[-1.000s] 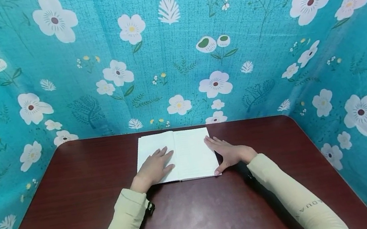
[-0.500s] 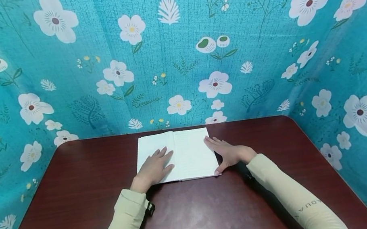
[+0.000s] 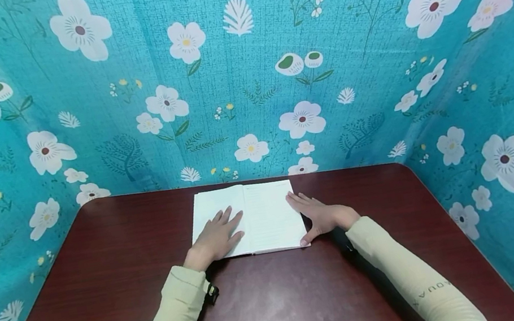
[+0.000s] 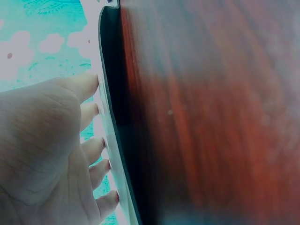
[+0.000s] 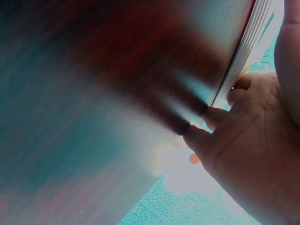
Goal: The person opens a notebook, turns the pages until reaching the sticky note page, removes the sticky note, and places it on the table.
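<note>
An open book [image 3: 272,216] lies flat near the table's far edge, its white pages facing up. My left hand [image 3: 215,237] rests on the left page with its fingers spread. In the left wrist view, the fingertips press on the page side above the thin edge of the book [image 4: 112,122]. My right hand [image 3: 322,214] is at the book's right edge, its thumb by the near corner and its fingers reaching along the side. The right wrist view has two fingertips of the right hand [image 5: 248,136] down at the tabletop beside the page stack [image 5: 246,42].
The dark red-brown wooden table [image 3: 273,312] has rounded far corners. A blue flowered curtain [image 3: 236,101] hangs behind it and along both sides. Pale sleeves cover both arms, and a small black device [image 3: 211,293] sits under the left wrist.
</note>
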The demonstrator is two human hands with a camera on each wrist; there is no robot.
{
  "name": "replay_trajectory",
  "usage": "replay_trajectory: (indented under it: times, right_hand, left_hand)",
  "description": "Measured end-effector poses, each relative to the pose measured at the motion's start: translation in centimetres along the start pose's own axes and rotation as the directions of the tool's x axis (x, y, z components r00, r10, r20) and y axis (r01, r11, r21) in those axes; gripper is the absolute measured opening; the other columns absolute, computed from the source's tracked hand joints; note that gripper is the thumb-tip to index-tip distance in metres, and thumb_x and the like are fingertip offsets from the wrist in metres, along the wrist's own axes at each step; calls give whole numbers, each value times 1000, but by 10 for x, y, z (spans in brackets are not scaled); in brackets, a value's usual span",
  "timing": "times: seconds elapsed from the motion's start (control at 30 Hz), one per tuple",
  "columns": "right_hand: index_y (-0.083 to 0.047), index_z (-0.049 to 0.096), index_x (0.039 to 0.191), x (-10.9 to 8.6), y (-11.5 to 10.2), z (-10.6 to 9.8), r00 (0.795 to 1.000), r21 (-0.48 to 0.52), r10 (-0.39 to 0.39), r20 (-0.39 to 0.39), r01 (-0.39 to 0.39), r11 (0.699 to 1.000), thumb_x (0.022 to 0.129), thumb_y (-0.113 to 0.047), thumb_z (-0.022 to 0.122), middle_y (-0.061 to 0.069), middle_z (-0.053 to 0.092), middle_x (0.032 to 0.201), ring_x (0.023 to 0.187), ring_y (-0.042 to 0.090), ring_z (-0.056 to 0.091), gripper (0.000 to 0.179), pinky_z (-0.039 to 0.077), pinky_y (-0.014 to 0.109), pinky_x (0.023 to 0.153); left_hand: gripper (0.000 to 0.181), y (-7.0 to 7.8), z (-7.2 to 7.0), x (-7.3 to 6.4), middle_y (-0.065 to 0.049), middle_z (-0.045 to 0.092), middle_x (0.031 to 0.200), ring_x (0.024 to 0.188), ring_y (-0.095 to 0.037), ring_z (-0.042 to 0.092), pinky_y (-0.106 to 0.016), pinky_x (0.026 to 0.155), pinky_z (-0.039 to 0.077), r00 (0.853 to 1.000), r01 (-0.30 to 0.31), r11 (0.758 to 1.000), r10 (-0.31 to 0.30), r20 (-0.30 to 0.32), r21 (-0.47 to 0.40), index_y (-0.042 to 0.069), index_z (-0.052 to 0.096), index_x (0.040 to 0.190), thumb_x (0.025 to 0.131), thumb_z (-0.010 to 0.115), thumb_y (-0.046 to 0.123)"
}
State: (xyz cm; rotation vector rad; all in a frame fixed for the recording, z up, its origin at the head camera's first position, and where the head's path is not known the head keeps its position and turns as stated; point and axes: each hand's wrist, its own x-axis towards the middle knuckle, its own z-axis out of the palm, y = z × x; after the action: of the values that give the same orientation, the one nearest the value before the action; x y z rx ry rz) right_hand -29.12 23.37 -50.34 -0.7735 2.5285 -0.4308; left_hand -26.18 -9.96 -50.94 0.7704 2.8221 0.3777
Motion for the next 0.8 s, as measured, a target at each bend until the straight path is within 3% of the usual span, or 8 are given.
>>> replay_trajectory:
  times: [0.8]
  right_hand:
    - [-7,-2,164,1,-5,0,1000,-13,27,-13,-27,1000,87,-62,70,13,-3,172,157,39,-3,119,7,63,124]
  left_hand:
    - [60,2,1,0,-23,24,165,152,-46,23,-65,119,24,1000,11,999,-12,-26,-52,9,35,159,108,49,36]
